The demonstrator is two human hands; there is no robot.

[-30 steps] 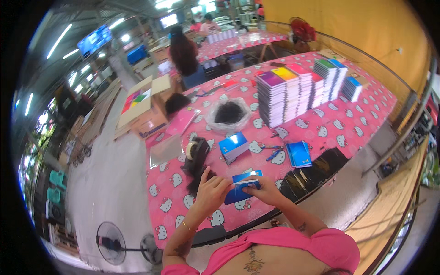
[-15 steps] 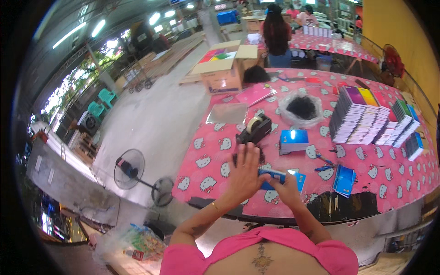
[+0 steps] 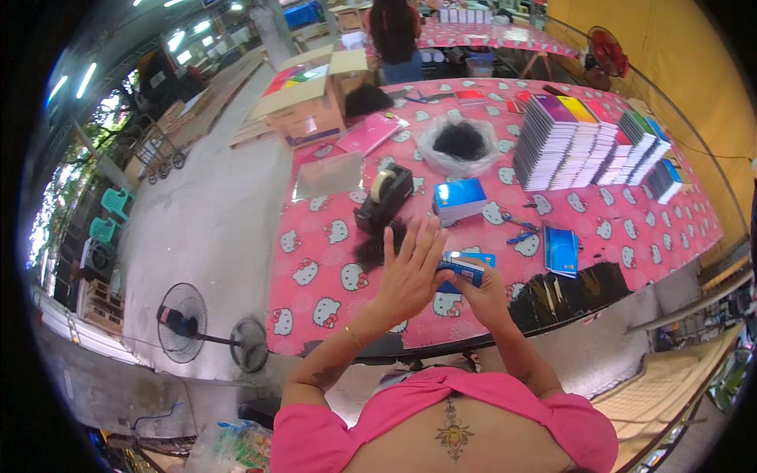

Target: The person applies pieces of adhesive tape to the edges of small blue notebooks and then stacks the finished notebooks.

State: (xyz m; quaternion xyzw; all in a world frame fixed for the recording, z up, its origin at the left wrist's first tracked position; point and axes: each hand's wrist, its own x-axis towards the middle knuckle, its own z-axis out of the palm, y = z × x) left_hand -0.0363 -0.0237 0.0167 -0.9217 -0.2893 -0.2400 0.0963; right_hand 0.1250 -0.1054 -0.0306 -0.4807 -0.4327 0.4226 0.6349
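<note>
A small blue notebook stands tilted on its edge, gripped by my right hand with the thumb along its near side. My left hand lies against its left end, palm down and fingers stretched out. Beneath it lies another blue notebook, partly hidden by my hands. A small heap of fine black coils or strands sits beside my left fingers. Just beyond are a black tape dispenser and a short stack of blue notebooks. A blue spiral notebook lies to the right, near a blue-handled tool.
Tall notebook stacks stand at the table's right. A plastic bag holds more black material. An open carton is at the far left, a clear sheet nearer. A standing fan is left of the table; another person sits beyond.
The view has shifted, so the table sits higher and further left in it. My hands stay together at the blue notebook, the left fingers now more spread.
</note>
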